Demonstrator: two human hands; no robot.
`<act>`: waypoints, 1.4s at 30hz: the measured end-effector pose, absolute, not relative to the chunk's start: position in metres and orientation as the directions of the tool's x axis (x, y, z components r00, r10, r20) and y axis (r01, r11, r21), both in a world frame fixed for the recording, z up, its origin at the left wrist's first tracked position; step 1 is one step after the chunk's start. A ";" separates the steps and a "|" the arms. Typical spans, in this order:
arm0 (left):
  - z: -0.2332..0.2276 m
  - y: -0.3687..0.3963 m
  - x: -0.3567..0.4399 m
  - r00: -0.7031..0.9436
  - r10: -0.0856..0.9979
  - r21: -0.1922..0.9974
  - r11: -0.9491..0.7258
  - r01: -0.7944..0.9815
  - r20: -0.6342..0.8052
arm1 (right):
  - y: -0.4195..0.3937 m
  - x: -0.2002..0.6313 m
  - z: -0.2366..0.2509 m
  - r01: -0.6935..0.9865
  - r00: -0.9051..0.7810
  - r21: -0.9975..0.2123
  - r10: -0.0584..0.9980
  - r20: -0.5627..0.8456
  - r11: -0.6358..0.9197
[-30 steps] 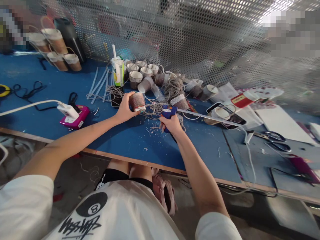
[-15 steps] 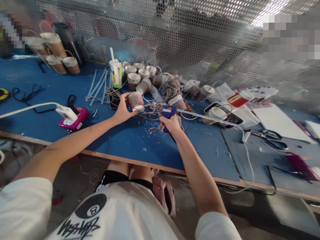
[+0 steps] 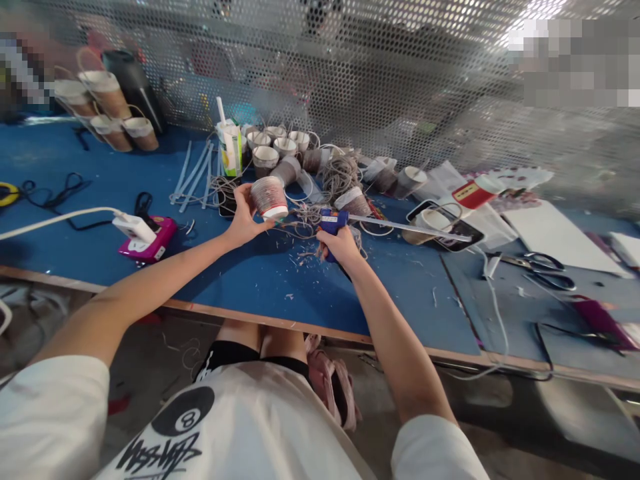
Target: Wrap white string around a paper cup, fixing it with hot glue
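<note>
Blue table (image 3: 260,280): twine-wrapped cup (image 3: 269,197), white rim showing.

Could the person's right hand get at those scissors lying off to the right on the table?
Probably not at once: the right hand is closed around the blue glue gun. The scissors lie in the open on the table with nothing over them, far to its right.

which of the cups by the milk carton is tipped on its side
The cup at the front right of the cluster, mouth toward the left hand; the other cups stand upright.
</note>
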State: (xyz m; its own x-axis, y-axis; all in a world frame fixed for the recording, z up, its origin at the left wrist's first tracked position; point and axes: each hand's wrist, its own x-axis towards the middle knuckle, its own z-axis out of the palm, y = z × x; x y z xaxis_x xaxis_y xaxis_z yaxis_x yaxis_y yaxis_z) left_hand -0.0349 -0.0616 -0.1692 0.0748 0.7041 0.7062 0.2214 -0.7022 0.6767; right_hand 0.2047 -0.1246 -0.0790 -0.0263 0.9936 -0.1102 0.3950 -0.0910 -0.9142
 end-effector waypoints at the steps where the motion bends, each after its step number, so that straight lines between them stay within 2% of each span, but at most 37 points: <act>1: -0.169 -0.062 -0.035 0.071 0.702 0.674 -0.704 0.225 0.709 | -0.126 0.206 -0.076 0.449 -0.005 -0.892 0.998 -0.066 -0.056; 2: -0.168 -0.062 -0.035 0.069 0.702 0.673 -0.702 0.232 0.709 | -0.129 0.208 -0.072 0.524 0.024 -0.851 1.000 0.003 -0.010; 4: -0.166 -0.063 -0.036 0.073 0.710 0.675 -0.692 0.256 0.700 | -0.139 0.212 -0.063 0.716 0.078 -0.695 0.982 0.173 0.066; 6: -0.164 -0.065 -0.036 0.084 0.720 0.675 -0.680 0.286 0.689 | -0.155 0.216 -0.053 0.872 0.135 -0.489 0.949 0.285 0.023; 7: -0.163 -0.066 -0.036 0.088 0.722 0.673 -0.676 0.299 0.686 | -0.163 0.218 -0.049 0.913 0.184 -0.405 0.940 0.289 -0.054; 9: -0.161 -0.068 -0.036 0.094 0.712 0.656 -0.683 0.322 0.695 | -0.177 0.220 -0.045 0.933 0.301 -0.269 0.928 0.221 -0.239; 11: -0.159 -0.070 -0.037 0.098 0.696 0.629 -0.692 0.355 0.711 | -0.185 0.222 -0.046 0.931 0.355 -0.135 0.927 0.123 -0.339; 15: -0.157 -0.070 -0.039 0.096 0.677 0.582 -0.688 0.434 0.730 | -0.188 0.220 -0.052 0.951 0.304 0.068 0.951 -0.057 -0.300; 18: -0.158 -0.069 -0.041 0.088 0.676 0.576 -0.681 0.452 0.731 | -0.192 0.209 -0.045 0.950 0.301 0.116 0.950 -0.082 -0.291; 20: -0.160 -0.067 -0.042 0.084 0.681 0.583 -0.677 0.449 0.727 | -0.195 0.199 -0.037 0.961 0.270 0.052 0.963 0.021 -0.271; 21: -0.161 -0.067 -0.042 0.083 0.682 0.586 -0.677 0.446 0.726 | -0.195 0.194 -0.034 0.977 0.212 -0.009 0.973 0.092 -0.212; 23: -0.161 -0.067 -0.041 0.083 0.680 0.584 -0.680 0.443 0.729 | -0.190 0.186 -0.032 0.979 -0.022 -0.191 0.976 0.215 0.064; 25: -0.160 -0.068 -0.041 0.085 0.674 0.576 -0.684 0.447 0.734 | -0.178 0.179 -0.038 0.797 -0.318 -0.435 0.903 0.289 0.419; 26: -0.159 -0.068 -0.040 0.084 0.670 0.572 -0.686 0.450 0.737 | -0.170 0.176 -0.044 0.639 -0.434 -0.556 0.846 0.310 0.532; 27: -0.159 -0.069 -0.039 0.083 0.668 0.569 -0.687 0.453 0.740 | -0.162 0.174 -0.050 0.492 -0.496 -0.655 0.803 0.329 0.573; 28: -0.158 -0.070 -0.039 0.081 0.667 0.567 -0.686 0.456 0.741 | -0.154 0.172 -0.057 0.393 -0.518 -0.714 0.781 0.348 0.579; 30: -0.156 -0.071 -0.038 0.076 0.668 0.568 -0.682 0.460 0.740 | -0.141 0.171 -0.069 0.314 -0.515 -0.771 0.782 0.352 0.554; 37: -0.152 -0.074 -0.037 0.102 0.653 0.546 -0.699 0.462 0.750 | -0.134 0.176 -0.079 0.249 -0.504 -0.852 0.813 0.292 0.460; 42: -0.147 -0.077 -0.037 0.123 0.634 0.521 -0.717 0.463 0.763 | -0.127 0.180 -0.082 0.089 -0.328 -0.960 0.918 0.223 0.265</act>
State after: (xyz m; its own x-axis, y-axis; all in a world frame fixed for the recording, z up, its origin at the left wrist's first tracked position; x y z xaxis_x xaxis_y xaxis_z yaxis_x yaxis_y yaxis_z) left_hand -0.0373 -0.0772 -0.1473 0.1225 0.6342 0.7634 0.4630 -0.7169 0.5212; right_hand 0.1802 -0.1273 -0.0816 -0.3276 0.9181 0.2231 0.0891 0.2651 -0.9601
